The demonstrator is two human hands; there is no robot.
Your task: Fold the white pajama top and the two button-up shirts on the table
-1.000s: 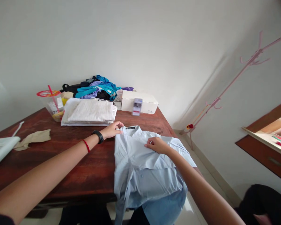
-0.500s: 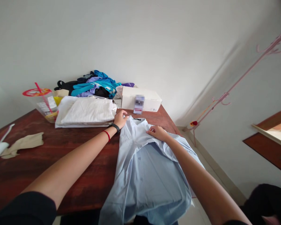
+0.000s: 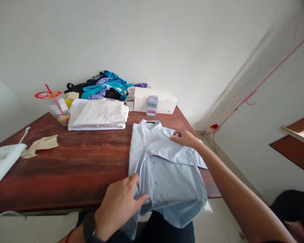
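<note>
A light blue button-up shirt (image 3: pixel 176 179) lies on the table with its collar at the far end and its lower part hanging over the near edge. One sleeve is folded across the chest. The other runs down the left side toward me. My left hand (image 3: pixel 120 202) is at that left sleeve near the table edge, thumb and index finger spread apart around it. Over the upper right of the shirt, my right hand (image 3: pixel 184 138) rests lightly by the folded sleeve, its fingers loosely apart.
A stack of folded white clothes (image 3: pixel 100 116) lies behind on the left, beside a plastic cup (image 3: pixel 57 106) with a straw. Behind are a clothes heap (image 3: pixel 106 86) and a white box (image 3: pixel 164 101). A crumpled beige cloth (image 3: pixel 42 145) and white device (image 3: pixel 5 162) lie left.
My left hand has come from beside the collar down toward me to the lower left sleeve. My right hand has shifted a little to the right, and its sleeve lies flatter across the shirt.
</note>
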